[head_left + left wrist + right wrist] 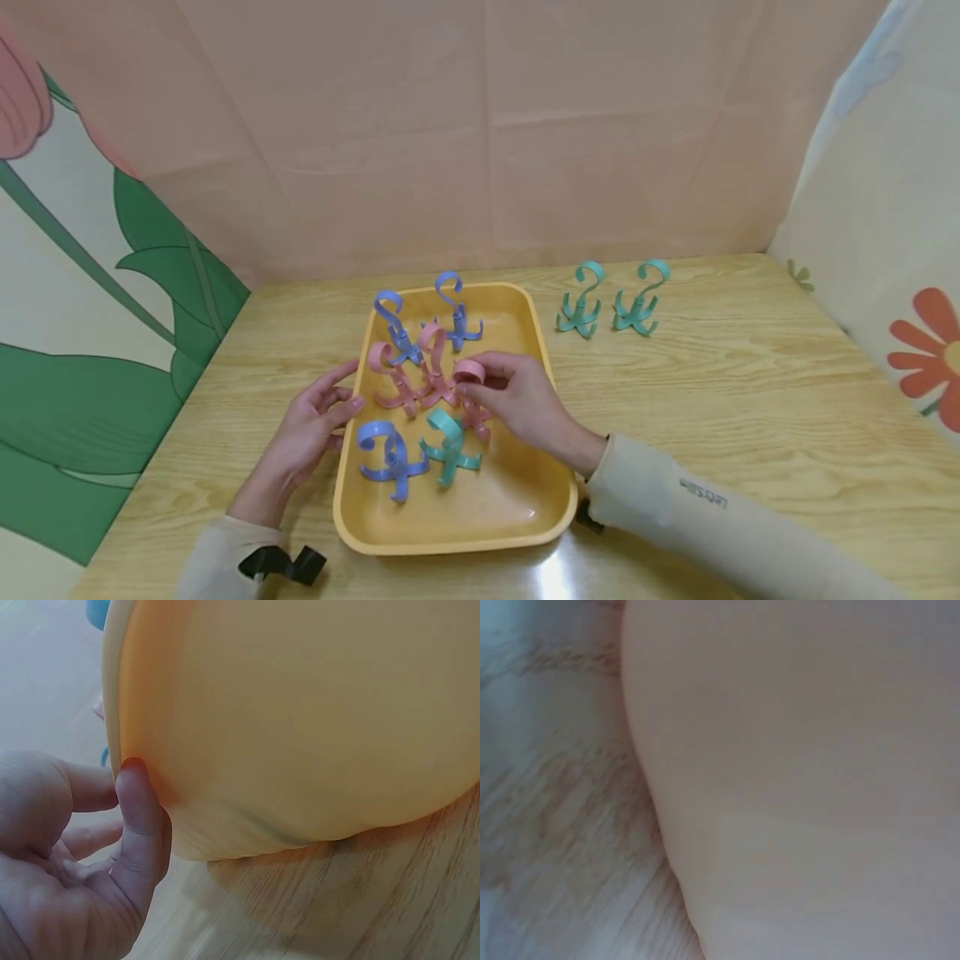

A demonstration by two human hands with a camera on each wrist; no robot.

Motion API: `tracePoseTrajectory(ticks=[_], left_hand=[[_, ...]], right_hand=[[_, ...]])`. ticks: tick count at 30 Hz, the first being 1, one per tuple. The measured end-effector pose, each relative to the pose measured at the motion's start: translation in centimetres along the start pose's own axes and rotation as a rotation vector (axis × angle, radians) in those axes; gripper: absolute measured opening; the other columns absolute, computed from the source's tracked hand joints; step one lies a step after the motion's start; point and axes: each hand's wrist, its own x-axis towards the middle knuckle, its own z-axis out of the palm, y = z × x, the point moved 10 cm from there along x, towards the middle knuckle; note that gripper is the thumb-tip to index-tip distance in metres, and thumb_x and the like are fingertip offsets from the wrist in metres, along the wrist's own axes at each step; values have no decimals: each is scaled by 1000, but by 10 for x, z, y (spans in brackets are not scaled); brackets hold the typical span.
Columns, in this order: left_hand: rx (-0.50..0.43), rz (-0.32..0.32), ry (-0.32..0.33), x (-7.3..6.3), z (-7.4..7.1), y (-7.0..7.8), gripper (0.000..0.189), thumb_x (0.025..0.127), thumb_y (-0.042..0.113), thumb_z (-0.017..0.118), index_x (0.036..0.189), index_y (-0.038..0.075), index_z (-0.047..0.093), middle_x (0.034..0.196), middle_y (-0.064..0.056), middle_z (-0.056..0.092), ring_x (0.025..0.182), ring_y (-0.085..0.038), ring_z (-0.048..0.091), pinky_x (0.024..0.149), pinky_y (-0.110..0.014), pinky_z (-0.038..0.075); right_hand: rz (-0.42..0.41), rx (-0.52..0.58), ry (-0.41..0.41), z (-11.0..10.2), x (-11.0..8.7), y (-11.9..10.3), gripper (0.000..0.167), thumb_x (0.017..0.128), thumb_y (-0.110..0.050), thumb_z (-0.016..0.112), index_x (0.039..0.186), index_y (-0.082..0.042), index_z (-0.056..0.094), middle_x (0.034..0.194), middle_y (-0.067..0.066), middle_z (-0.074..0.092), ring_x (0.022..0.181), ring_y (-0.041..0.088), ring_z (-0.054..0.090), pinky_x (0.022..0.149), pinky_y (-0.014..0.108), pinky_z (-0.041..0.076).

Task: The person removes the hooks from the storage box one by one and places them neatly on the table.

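At its left rim, a yellow plastic tray (517, 500) is pinched by my left hand (306, 429); the left wrist view shows the fingers (140, 806) bent against the tray's outer wall (300, 727). Over the tray's middle, my right hand (521, 400) pinches the curled top of a pink hook hanger (470, 371), whose prongs hang below the fingers. Left of it in the tray stand two more pink hook hangers (437, 379), upright. Two blue hook hangers (459, 325) stand at the back. Nearer the front are another blue hook hanger (394, 458) and a green hook hanger (450, 450).
Two green hook hangers (579, 308) stand on the wooden table (750, 400), right of the tray's far end. A pink cloth backdrop (480, 150) closes off the back, with printed panels at both sides. The right wrist view shows mostly a blurred pale surface.
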Motion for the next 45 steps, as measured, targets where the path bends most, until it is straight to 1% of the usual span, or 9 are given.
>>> tracePoseTrajectory(ticks=[7, 11, 14, 19, 24, 29, 32, 37, 45], left_hand=[[-1, 1, 2, 0, 0, 0, 59, 103, 9, 57, 157, 15, 34, 112, -14, 53, 84, -17, 68, 59, -30, 59], [-2, 0, 4, 0, 0, 0, 59, 103, 9, 57, 157, 14, 34, 111, -14, 53, 84, -18, 68, 60, -32, 60], [-6, 0, 2, 0, 0, 0, 59, 103, 8, 57, 157, 14, 34, 111, -14, 53, 85, -18, 68, 61, -33, 60], [-7, -5, 1, 0, 0, 0, 59, 103, 9, 56, 158, 16, 34, 112, -14, 53, 86, -18, 68, 62, -34, 61], [-9, -4, 2, 0, -1, 0, 59, 103, 9, 56, 158, 16, 34, 112, -15, 53, 87, -18, 68, 63, -35, 61], [-7, -4, 5, 0, -1, -1, 59, 103, 9, 57, 157, 16, 34, 112, -14, 53, 87, -19, 68, 63, -35, 61], [-1, -12, 12, 1, -1, -3, 59, 103, 9, 57, 157, 16, 34, 113, -15, 53, 87, -19, 68, 63, -35, 61], [4, -25, 17, 2, -1, -6, 60, 102, 11, 58, 157, 18, 35, 115, -15, 52, 87, -21, 68, 62, -34, 60], [0, -13, 7, 1, -1, -3, 60, 103, 10, 58, 157, 17, 34, 113, -13, 53, 86, -20, 68, 64, -35, 61]], right_hand=[[-5, -7, -15, 2, -1, -1, 17, 87, 7, 73, 104, 4, 74, 95, 16, 73, 87, 42, 69, 70, 38, 61], [-3, 4, -21, 2, -1, -1, 16, 88, 6, 73, 103, 3, 74, 95, 20, 72, 85, 43, 68, 67, 39, 61], [-6, 1, -18, 1, -1, -2, 15, 88, 4, 74, 103, 2, 75, 94, 18, 73, 83, 40, 69, 68, 40, 61], [-34, -53, 3, -4, -1, -9, 18, 87, 2, 76, 105, 2, 75, 98, 13, 74, 83, 27, 71, 72, 32, 61], [-34, -74, 7, -10, -3, -14, 19, 88, -1, 76, 107, -1, 75, 100, 12, 74, 85, 29, 71, 73, 31, 61], [-70, -62, 24, -20, -4, -23, 18, 88, -1, 76, 106, 0, 75, 99, 13, 74, 88, 38, 71, 74, 35, 61], [-100, -64, 43, -29, -5, -29, 18, 88, 0, 76, 106, 1, 74, 99, 13, 74, 88, 38, 71, 74, 32, 61], [-98, -67, 75, -46, -7, -39, 18, 88, -3, 77, 106, -1, 75, 98, 10, 75, 89, 40, 71, 75, 34, 61], [-141, -82, 121, -77, -18, -55, 19, 89, -1, 75, 107, -1, 74, 102, 12, 75, 89, 26, 73, 74, 36, 61]])
